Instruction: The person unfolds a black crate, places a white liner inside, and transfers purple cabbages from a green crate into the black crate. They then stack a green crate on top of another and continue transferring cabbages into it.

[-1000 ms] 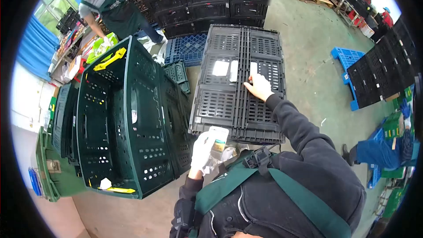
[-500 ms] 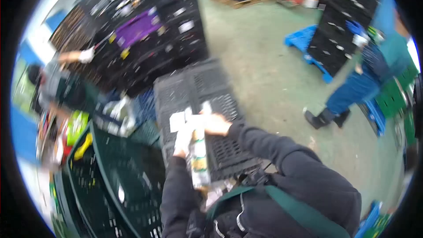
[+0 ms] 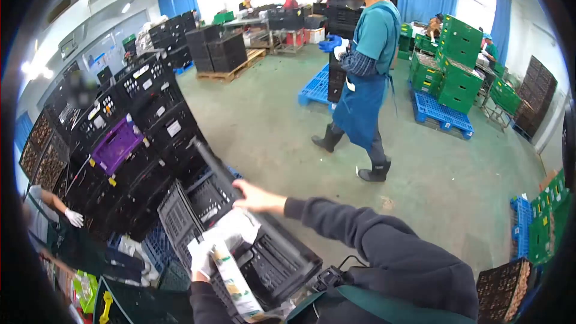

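Note:
In front of me is a black plastic crate (image 3: pixel 273 261) with slatted panels; one side panel stands raised at an angle. My right hand (image 3: pixel 259 197), bare, has its fingers closed over the top edge of that panel. A white glove covers my left hand (image 3: pixel 203 258), which is over the crate's near left side. It grips a long printed label strip (image 3: pixel 235 279), white with green and yellow print, hanging down towards my body. Crumpled white material (image 3: pixel 237 229), whose kind I cannot make out, lies between the hands over the crate.
Tall stacks of black crates (image 3: pixel 162 111) stand at left, with a purple crate (image 3: pixel 115 147) among them. A co-worker in a blue apron (image 3: pixel 366 105) walks ahead; another person (image 3: pixel 57 219) is at far left. Blue pallets (image 3: pixel 441 111) hold green crates (image 3: pixel 459 66). A dark green bin (image 3: pixel 144 303) is lower left.
My view has swung up and right. The crate's panels lay flat before; one is now raised, with my right hand moved from the labels to its edge. The left hand keeps the strip.

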Available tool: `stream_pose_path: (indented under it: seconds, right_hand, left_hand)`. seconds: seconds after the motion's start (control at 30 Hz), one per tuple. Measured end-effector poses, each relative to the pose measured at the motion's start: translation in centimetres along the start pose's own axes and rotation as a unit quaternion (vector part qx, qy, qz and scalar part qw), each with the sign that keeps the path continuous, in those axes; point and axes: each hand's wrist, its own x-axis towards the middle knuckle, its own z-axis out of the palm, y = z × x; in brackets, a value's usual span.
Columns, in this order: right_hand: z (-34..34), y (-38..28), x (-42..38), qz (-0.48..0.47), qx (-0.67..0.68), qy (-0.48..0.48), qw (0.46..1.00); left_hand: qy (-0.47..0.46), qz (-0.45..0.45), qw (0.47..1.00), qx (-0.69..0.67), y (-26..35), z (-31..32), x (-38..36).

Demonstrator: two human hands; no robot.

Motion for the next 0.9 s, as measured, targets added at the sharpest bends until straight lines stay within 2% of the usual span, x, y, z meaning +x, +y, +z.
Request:
stream_pose_path:
  seconds: [0.03, 0.1, 0.17, 0.2, 0.23, 0.27, 0.3, 0.33, 0.4, 0.43, 0.47, 0.5, 0.53, 0.57, 0.6, 0.67, 0.7, 0.73, 0.77, 0.8, 0.83, 0.87, 0.9]
  right_hand:
    - [-1.8, 0.8, 0.2, -0.006, -0.009, -0.002, 1.0]
    - [-6.2, 0.2, -0.7, 0.0, -0.103, 0.003, 0.995]
    - [-8.0, -1.8, -1.0, 0.001, -0.107, -0.033, 0.994]
    - [-7.6, 0.0, 0.1, -0.083, -0.248, -0.021, 0.965]
    - [-6.1, -1.4, 0.5, -0.049, -0.364, -0.013, 0.93]
    - [-4.6, -4.2, 0.4, -0.089, -0.503, 0.017, 0.859]
    - [-4.0, -3.3, 1.2, -0.215, -0.558, 0.027, 0.801]
    - [-3.2, -2.8, 2.3, -0.337, -0.602, 0.052, 0.722]
    - [-1.5, -4.6, 3.5, -0.235, -0.727, -0.159, 0.626]
    - [-0.3, -3.9, 4.1, -0.21, -0.792, -0.205, 0.535]
    - [0.4, -3.2, 4.4, -0.227, -0.842, -0.206, 0.443]
    - [2.6, -3.1, 3.8, -0.171, -0.871, -0.26, 0.38]
    - [3.8, -2.5, 4.1, -0.113, -0.886, -0.317, 0.321]
    - [4.7, -0.3, 5.4, -0.066, -0.906, -0.362, 0.209]
    - [5.6, -0.3, 5.4, -0.035, -0.915, -0.369, 0.16]
    - [6.2, 0.6, 4.9, -0.114, -0.952, -0.257, 0.118]
    - [6.3, 0.0, 4.7, -0.175, -0.919, -0.26, 0.239]
    - [6.9, 2.1, 4.9, -0.251, -0.844, -0.199, 0.43]
    - [7.0, 2.9, 4.5, -0.324, -0.756, -0.234, 0.518]
    - [6.9, 3.7, 4.1, -0.39, -0.653, -0.261, 0.595]
    - [7.3, 5.3, 3.2, -0.302, -0.536, -0.302, 0.728]
    - [7.8, 6.5, 2.1, -0.203, -0.396, -0.331, 0.832]
    - [7.8, 6.1, 1.5, -0.281, -0.437, -0.415, 0.747]
  left_hand:
    - [0.007, 0.061, 0.998, 0.01, 2.0, 0.5, -1.2]
    - [0.004, 0.034, 0.999, 0.021, 6.9, -0.5, -4.8]
    - [0.068, 0.084, 0.994, -0.001, 9.2, -2.2, -7.9]
    - [0.131, 0.066, 0.988, -0.044, 10.7, -1.0, -9.9]
    - [0.116, 0.058, 0.988, -0.081, 10.8, -3.3, -10.7]
    - [0.125, 0.062, 0.989, -0.057, 10.8, -5.2, -11.0]
    - [0.101, 0.028, 0.994, -0.045, 10.9, -7.9, -10.8]
    - [0.073, 0.052, 0.987, -0.133, 11.3, -6.3, -11.3]
    - [0.115, 0.07, 0.989, 0.057, 10.5, -8.8, -9.8]
    - [0.119, 0.066, 0.976, 0.17, 11.1, -8.9, -9.6]
    - [0.115, 0.059, 0.951, 0.28, 12.1, -8.8, -9.2]
    - [0.113, 0.071, 0.951, 0.278, 11.0, -10.1, -9.6]
    - [0.126, 0.084, 0.91, 0.385, 10.9, -10.6, -9.3]
    - [0.137, 0.094, 0.857, 0.488, 10.8, -10.8, -9.0]
    - [0.136, 0.092, 0.857, 0.489, 10.8, -10.8, -9.1]
    - [0.152, 0.095, 0.796, 0.577, 11.0, -10.9, -9.3]
    - [0.152, 0.091, 0.796, 0.579, 11.0, -10.8, -9.4]
    - [0.162, 0.097, 0.781, 0.595, 10.9, -10.6, -9.5]
    - [0.172, 0.103, 0.765, 0.612, 10.9, -10.4, -9.5]
    - [0.172, 0.087, 0.782, 0.593, 11.3, -9.1, -10.0]
    - [0.182, 0.105, 0.766, 0.607, 11.1, -8.9, -10.2]
    - [0.191, 0.122, 0.749, 0.622, 10.9, -8.8, -10.3]
    - [0.18, 0.106, 0.74, 0.639, 10.9, -9.0, -10.2]
